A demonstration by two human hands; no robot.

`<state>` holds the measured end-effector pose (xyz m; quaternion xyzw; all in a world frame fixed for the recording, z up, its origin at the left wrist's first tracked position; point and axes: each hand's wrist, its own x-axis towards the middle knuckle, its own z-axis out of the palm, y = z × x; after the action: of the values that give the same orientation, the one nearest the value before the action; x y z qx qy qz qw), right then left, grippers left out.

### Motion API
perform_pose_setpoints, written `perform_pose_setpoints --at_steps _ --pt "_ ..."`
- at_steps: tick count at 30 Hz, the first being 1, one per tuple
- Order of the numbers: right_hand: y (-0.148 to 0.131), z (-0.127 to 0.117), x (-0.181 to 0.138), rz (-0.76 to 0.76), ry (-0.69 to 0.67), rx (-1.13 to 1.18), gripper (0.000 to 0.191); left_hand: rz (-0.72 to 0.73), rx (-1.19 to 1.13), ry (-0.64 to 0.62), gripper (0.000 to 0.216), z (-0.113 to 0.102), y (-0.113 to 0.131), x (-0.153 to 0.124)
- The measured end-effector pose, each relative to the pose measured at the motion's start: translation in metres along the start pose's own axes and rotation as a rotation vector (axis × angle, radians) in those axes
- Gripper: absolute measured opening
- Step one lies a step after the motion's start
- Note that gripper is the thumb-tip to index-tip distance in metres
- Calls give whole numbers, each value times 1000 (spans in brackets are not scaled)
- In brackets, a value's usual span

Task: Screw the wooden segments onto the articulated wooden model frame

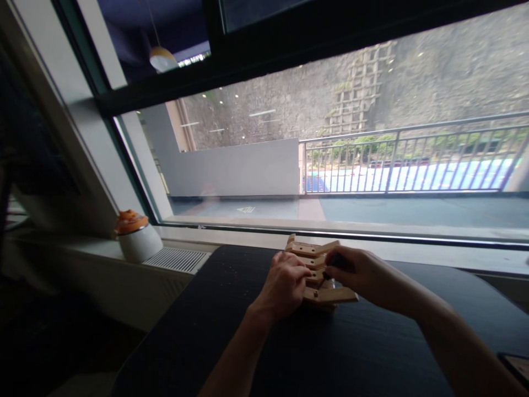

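On the dark table stands a small wooden slatted assembly [330, 296], made of several light wooden strips with dark holes or screw heads in them. My left hand [285, 284] is closed over its left side, fingers resting on the strips. My right hand [357, 270] grips a black-handled screwdriver [339, 263] at the right side of the assembly. The tool's thin shaft slants down and left to one of the middle strips. Whether its tip sits in a screw I cannot tell. My fingers hide part of the strips.
The black table [206, 331] reaches to the window ledge. A white pot with an orange top [140, 242] stands on the sill at left, beside a vent grille [177, 260]. A dark-edged device, perhaps a phone [514, 366], lies at the lower right edge.
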<state>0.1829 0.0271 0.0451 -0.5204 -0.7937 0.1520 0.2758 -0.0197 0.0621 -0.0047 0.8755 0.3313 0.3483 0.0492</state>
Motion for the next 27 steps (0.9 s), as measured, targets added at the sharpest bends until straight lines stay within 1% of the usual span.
perform_pose_setpoints --at_steps 3,8,11,14,16,20,23,25,27 --pt "-1 1 1 -6 1 -3 25 -11 -6 35 23 -2 -4 1" --pt "-1 1 0 -9 -11 1 26 -24 30 -10 21 -2 2 -2" --pt "-2 0 -1 -3 -7 -11 24 -15 24 -69 19 -3 7 -4" --pt "-6 1 0 6 12 -27 22 3 22 -158 8 -6 10 -6" --pt "-9 3 1 9 30 -38 19 -6 44 -197 5 -8 10 -6" --pt "-12 7 4 17 69 -43 14 -27 77 -216 17 -10 11 -5" --pt "-11 9 4 13 71 -38 12 -39 69 -216 25 -10 13 -5" --pt "-12 9 4 -1 67 -43 11 -37 68 -224 21 -11 15 -5" --pt "-13 10 4 -13 68 -53 12 -29 84 -240 12 -11 17 -6"
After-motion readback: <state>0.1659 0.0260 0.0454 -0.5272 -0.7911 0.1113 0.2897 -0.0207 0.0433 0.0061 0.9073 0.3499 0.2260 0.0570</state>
